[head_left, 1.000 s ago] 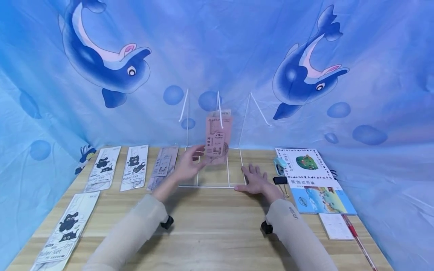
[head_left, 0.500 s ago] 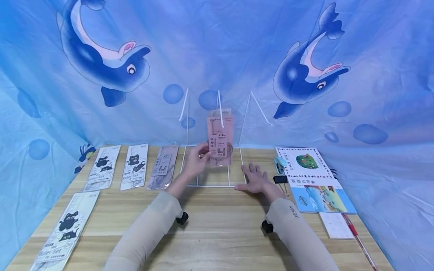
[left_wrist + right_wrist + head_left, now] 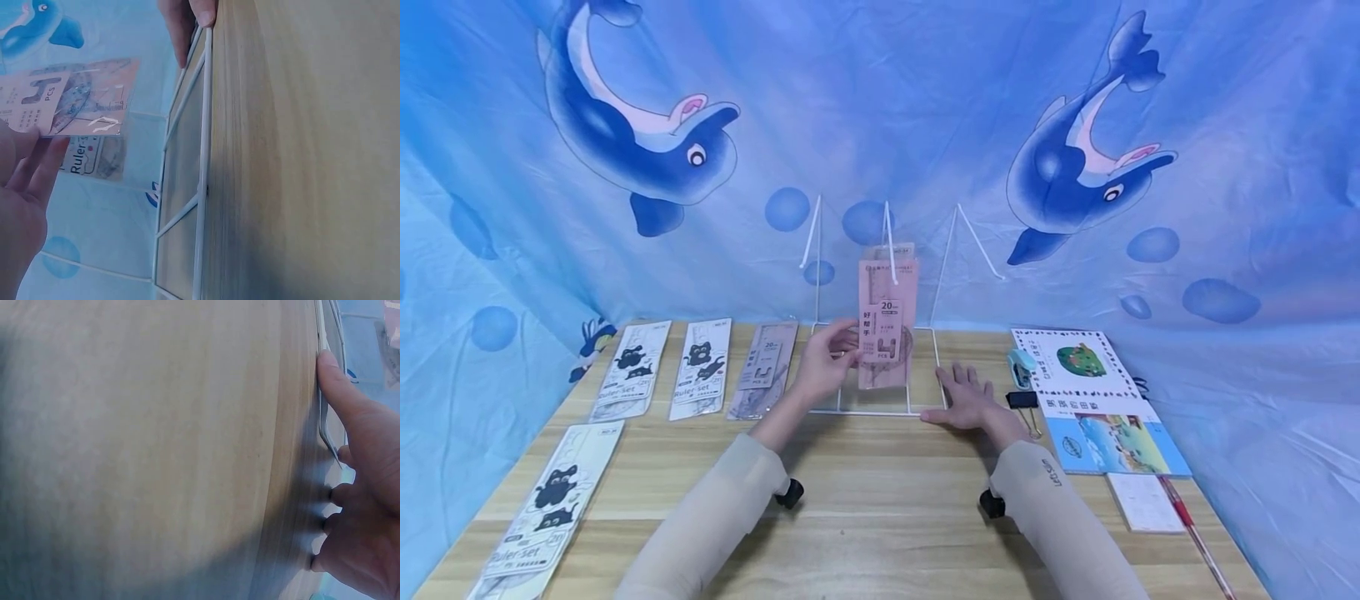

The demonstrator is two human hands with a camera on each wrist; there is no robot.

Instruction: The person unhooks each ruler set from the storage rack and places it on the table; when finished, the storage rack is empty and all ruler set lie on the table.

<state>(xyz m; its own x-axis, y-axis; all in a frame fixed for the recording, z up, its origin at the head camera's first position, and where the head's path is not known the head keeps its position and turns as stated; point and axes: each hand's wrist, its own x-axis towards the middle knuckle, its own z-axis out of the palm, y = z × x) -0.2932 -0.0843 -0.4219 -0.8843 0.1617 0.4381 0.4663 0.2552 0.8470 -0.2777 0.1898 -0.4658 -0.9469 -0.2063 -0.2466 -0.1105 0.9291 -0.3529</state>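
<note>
A white wire rack (image 3: pixel 874 414) stands at the back of the table, with hooks angling forward from its top. At its middle hook, my left hand (image 3: pixel 826 360) pinches the lower left edge of a pink ruler set packet (image 3: pixel 880 329) between thumb and fingers. Another ruler set packet (image 3: pixel 103 159) hangs behind the pink one, mostly covered by it. The middle hook crosses in front of the pink packet's top; whether it passes through the hole I cannot tell. My right hand (image 3: pixel 966 402) rests with spread fingers at the rack's front right corner, thumb on the base wire.
To the left lie several ruler set packets: a grey-pink one (image 3: pixel 762 367), white ones (image 3: pixel 700 367) and a cream one (image 3: pixel 550 508). On the right are a light-blue stapler (image 3: pixel 1021 367), a black binder clip (image 3: pixel 1021 400), booklets (image 3: pixel 1090 367), a white pad (image 3: pixel 1142 502) and a red pen (image 3: pixel 1195 533).
My left hand's fingers have closed onto the pink packet's edge. That packet has since come a little lower and nearer, apart from the one behind. My right hand has stayed put.
</note>
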